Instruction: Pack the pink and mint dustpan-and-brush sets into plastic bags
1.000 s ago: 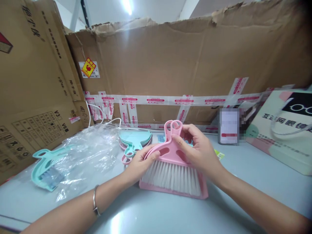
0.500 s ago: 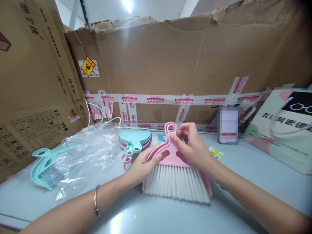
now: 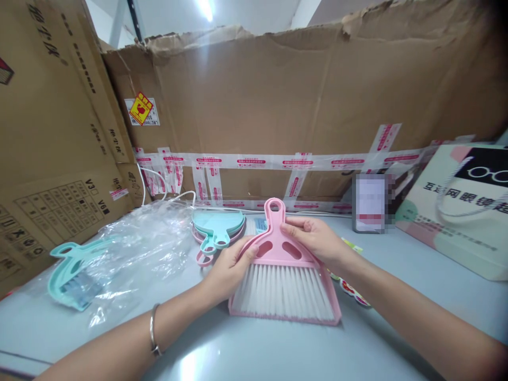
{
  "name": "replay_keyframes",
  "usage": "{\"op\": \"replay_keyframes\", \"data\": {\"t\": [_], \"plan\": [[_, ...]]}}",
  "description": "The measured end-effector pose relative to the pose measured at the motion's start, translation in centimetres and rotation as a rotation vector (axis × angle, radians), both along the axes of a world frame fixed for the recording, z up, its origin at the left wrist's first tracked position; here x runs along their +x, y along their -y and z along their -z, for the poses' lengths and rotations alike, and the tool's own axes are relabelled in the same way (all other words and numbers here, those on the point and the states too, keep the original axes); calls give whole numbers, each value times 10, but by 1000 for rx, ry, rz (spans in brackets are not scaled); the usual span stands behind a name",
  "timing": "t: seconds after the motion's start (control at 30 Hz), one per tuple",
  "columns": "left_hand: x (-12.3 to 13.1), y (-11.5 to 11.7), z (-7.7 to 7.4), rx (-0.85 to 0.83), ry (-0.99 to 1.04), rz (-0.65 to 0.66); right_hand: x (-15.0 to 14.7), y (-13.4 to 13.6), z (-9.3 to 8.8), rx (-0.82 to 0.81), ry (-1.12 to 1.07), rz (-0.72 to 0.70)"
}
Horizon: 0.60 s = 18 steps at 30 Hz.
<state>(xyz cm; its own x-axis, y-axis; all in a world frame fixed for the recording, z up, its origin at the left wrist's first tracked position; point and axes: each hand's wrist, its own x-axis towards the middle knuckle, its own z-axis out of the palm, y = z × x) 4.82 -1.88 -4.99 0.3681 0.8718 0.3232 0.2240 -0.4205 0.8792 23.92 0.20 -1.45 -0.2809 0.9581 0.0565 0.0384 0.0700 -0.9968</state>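
Note:
A pink hand brush (image 3: 283, 253) with white bristles lies face-up against a matching pink dustpan (image 3: 337, 312), their looped handles lined up at the top. My left hand (image 3: 232, 262) is closed on the left edges of both, its thumb on the brush's front. On the other side, my right hand (image 3: 313, 238) pinches the base of the handle, with the thumb in front and some fingers hidden behind. The dustpan's lower rim shows beneath the bristles, close to the tabletop. Just behind my left hand rest stacked turquoise dustpans (image 3: 218, 225) with a pink one underneath.
A turquoise dustpan and brush (image 3: 73, 275) lie at left, partly under clear plastic wrapping (image 3: 153, 243). Cardboard boxes (image 3: 254, 106) wall the back and left. A phone (image 3: 370, 203) stands at back right beside a printed bag (image 3: 456, 217). Colourful stickers (image 3: 351, 290) lie near my right forearm.
My right hand has slid down from the handle loop toward its base. The brush now sits more squarely within the dustpan, whose bottom rim shows. My left hand keeps its hold.

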Motion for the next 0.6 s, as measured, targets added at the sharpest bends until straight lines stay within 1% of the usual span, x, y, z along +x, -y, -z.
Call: {"op": "replay_keyframes", "data": {"t": [0.13,0.27,0.4,0.47,0.53,0.6], "plan": [[0,0,-2,-7,-27,-6,-4,3,-2,7,74,109],[0,0,-2,-12,-37,-11,-5,3,-1,12,113,146],[0,0,-3,-27,-42,-10,-7,4,3,20,130,130],[0,-1,-4,-26,-38,-14,-10,5,2,39,137,129],[-1,-2,-5,-26,-28,-12,-8,5,-3,48,130,80],[-2,-2,-7,-36,-22,-5,5,1,-9,54,132,5]]}}
